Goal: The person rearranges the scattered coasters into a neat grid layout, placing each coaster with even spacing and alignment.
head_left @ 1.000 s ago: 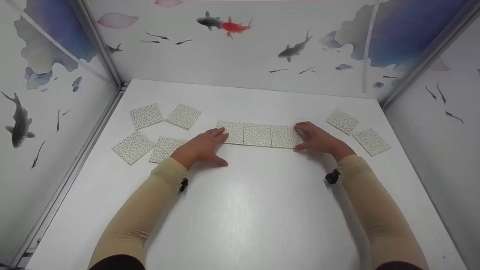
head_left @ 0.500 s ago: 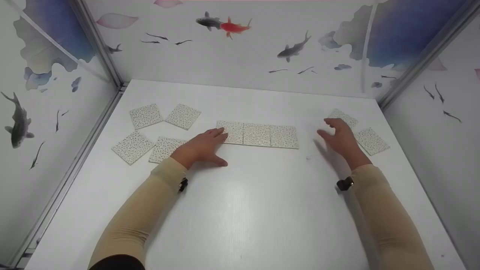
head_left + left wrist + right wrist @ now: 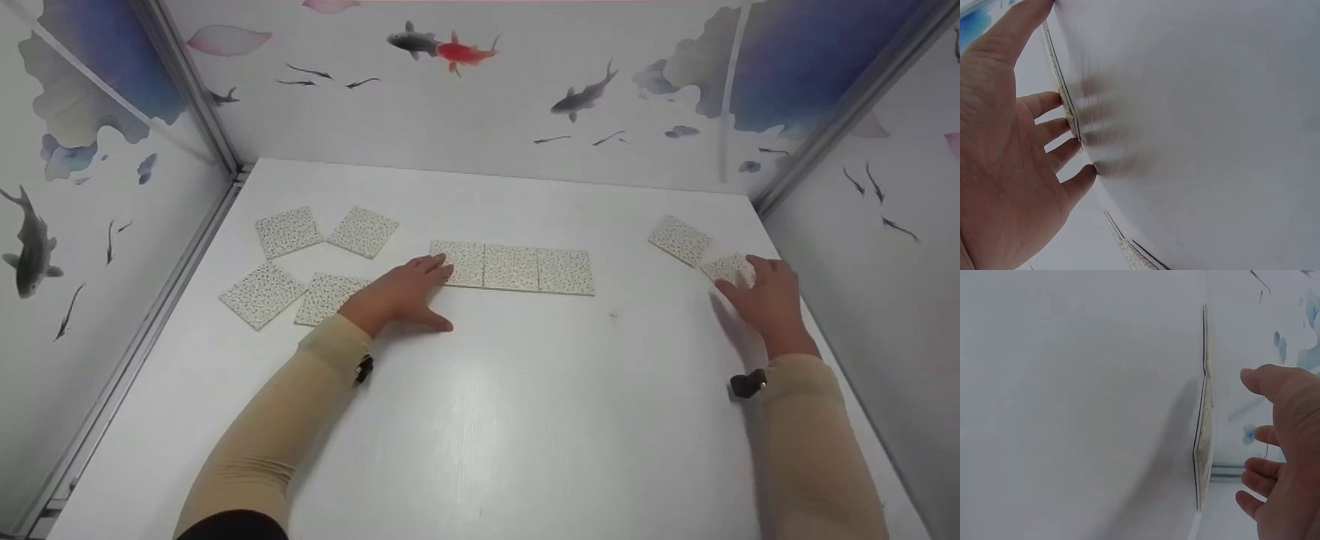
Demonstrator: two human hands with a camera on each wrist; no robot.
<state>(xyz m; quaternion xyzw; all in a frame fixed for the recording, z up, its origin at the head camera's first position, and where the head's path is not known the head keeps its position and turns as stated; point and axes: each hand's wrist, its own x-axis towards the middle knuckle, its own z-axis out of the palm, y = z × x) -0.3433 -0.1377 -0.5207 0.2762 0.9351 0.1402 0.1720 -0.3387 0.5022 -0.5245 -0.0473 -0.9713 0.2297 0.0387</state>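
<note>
Three square speckled tiles (image 3: 511,268) lie edge to edge in a row on the white table, in the head view. My left hand (image 3: 401,296) rests with its fingertips on the left end of this row, thumb spread toward me; the left wrist view shows its fingers (image 3: 1044,104) at the tile's edge. My right hand (image 3: 769,300) hovers over the nearer of two loose tiles (image 3: 726,268) at the right and partly hides it. In the right wrist view that tile (image 3: 1203,439) lies apart from the relaxed fingers (image 3: 1261,475). The other loose tile (image 3: 680,240) lies just behind it.
Several more speckled tiles (image 3: 262,294) lie scattered at the left, one of them (image 3: 326,296) partly behind my left hand. White panels printed with fish (image 3: 585,97) wall in the table (image 3: 480,420) at the back and both sides.
My right hand has left the right end of the tile row and moved right, over the nearer loose tile. The left hand has stayed in place.
</note>
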